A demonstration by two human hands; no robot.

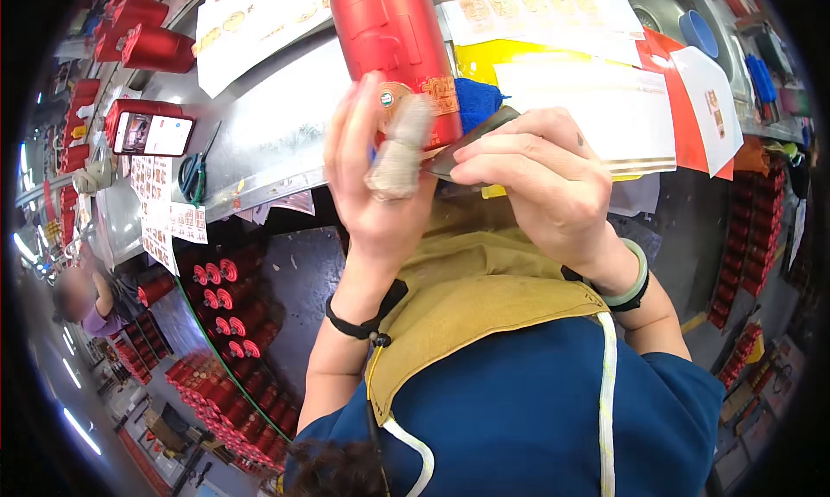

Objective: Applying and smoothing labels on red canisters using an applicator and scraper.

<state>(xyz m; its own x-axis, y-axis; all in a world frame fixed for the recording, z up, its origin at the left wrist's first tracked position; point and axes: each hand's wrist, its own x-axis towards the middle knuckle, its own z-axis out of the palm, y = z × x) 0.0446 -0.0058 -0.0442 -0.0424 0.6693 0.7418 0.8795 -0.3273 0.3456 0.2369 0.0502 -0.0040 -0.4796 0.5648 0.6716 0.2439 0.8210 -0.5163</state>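
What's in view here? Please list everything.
Large cylinder: one, red, top centre
Flat tool: one, dark, beside large cylinder
Cloth: one, blue, beside large cylinder
Bench: one, silvery, upper area
Printed sheets: several, white, across bench
Phone: one, lit screen, bench left
Scissors: one, dark green, beside phone
Bowl: one, blue, upper right
Other cylinders: many, red, both sides
Co-worker: one, purple clothing, far left
Apron: one, tan, worn
Bangle: one, pale green, worn at right
Left hand: one, blurred, near large cylinder
Right hand: one, bare, holding flat tool
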